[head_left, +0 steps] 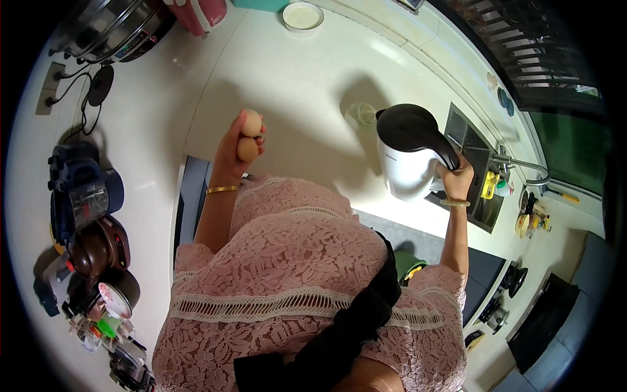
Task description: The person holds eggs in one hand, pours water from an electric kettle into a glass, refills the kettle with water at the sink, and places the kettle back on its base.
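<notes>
Two brown eggs (249, 136) rest in my left hand (228, 150), one above the other, with the fingers curled round them over the counter. My right hand (456, 176) grips the black handle of a white electric kettle (403, 166) with a black lid (406, 125). The kettle is above the counter, by the sink's near side; whether its base touches the surface I cannot tell. Just left of its spout stands a clear glass (361, 115); what is in it I cannot make out.
A sink (480, 170) with a curved tap (532, 171) lies at right. A white bowl (303, 17) and a red-pink container (197, 14) stand at the back. A steel steamer (108, 29), a dark blue appliance (85, 189) and brown pot (98, 248) line the left side.
</notes>
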Available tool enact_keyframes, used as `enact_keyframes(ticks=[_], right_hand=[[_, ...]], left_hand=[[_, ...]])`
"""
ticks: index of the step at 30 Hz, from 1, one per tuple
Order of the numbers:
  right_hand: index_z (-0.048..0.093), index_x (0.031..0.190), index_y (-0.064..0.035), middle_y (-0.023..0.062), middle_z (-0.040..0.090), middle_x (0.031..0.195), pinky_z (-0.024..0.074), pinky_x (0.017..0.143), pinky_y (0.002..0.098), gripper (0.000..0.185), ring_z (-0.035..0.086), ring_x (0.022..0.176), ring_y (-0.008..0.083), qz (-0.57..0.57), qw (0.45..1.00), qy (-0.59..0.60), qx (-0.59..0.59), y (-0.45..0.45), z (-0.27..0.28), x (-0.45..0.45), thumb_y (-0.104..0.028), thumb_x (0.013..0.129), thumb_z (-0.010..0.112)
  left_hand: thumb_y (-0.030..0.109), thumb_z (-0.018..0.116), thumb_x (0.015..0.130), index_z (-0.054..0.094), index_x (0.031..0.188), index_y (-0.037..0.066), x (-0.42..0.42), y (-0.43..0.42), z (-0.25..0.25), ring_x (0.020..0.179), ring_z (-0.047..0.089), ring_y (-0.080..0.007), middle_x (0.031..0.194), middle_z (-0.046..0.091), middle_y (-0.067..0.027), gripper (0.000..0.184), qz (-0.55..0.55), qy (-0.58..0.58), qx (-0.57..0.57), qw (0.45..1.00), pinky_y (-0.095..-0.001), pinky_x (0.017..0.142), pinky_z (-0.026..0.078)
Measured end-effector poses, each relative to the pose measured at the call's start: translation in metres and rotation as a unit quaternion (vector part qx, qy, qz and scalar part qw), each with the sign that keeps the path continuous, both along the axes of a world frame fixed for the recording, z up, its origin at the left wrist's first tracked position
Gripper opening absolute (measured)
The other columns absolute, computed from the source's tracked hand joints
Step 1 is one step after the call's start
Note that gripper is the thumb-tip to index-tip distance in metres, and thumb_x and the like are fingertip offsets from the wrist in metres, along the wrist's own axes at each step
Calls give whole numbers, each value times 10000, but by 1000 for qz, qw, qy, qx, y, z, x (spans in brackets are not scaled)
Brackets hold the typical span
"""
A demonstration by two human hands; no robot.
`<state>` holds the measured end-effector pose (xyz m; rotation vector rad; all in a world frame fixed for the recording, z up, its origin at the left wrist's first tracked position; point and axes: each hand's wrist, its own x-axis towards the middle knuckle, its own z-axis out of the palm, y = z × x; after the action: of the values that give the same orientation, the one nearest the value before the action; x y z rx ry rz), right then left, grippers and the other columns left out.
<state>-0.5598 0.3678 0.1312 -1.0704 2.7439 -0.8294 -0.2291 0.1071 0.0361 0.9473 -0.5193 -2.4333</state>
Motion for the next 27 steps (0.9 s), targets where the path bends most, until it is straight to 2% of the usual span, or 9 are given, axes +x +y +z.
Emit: enact_keyframes(ticks=[3,7,10,12,15,23,24,27], right_hand=[[594,844,44,3,550,672,406,573,212,306,492,607,80,-26,988,-96,-117,15,-12,-7,5,540,606],[598,843,36,-1,549,668,392,565,208,320,483,594,82,-78,967,-153,-187,20,-22,-12,42,523,592],[599,829,32,2,550,678,395,572,214,308,490,589,97,-117,941,-170,-267,18,-36,-18,53,522,585],[599,825,35,15,556,689,398,575,222,309,502,593,111,-123,938,-174,-274,18,-49,-27,64,518,581],[594,781,33,18,552,679,393,564,235,280,492,578,115,-187,901,-177,-350,9,-67,-39,79,505,583],[594,787,-4,4,559,709,401,614,237,247,498,626,107,-176,868,-153,-439,-12,-119,-67,76,554,599],[589,784,-9,-1,551,697,403,616,232,236,501,628,103,-168,855,-159,-464,-32,-119,-38,80,566,605],[568,746,-17,-7,538,672,403,613,226,188,491,622,88,-186,844,-165,-475,-45,-123,-24,72,589,622]], left_hand=[[383,506,831,503,939,59,-2,0,2,547,508,-100,739,554,-64,342,-2,-6,1,1000,-226,459,435],[378,507,832,502,934,63,-5,0,6,544,507,-101,739,557,-65,332,-8,-7,-4,1000,-229,460,432],[375,510,831,502,930,64,-8,2,10,544,508,-104,737,557,-66,326,-5,-18,-7,1000,-231,461,428],[374,511,830,501,927,65,-10,3,11,544,509,-105,736,557,-66,324,-6,-18,-7,1000,-231,461,424],[371,515,829,501,918,68,-12,6,13,544,510,-107,727,556,-67,317,-11,-11,-2,1000,-233,459,419],[384,533,817,509,893,68,-19,22,16,530,492,-105,709,544,-65,326,15,-42,2,999,-232,449,424],[384,533,817,509,893,68,9,8,15,530,492,-105,709,544,-65,326,13,-33,-4,999,-232,449,424],[389,537,814,508,900,63,13,11,11,532,495,-106,715,537,-67,339,20,-25,-5,999,-225,442,430]])
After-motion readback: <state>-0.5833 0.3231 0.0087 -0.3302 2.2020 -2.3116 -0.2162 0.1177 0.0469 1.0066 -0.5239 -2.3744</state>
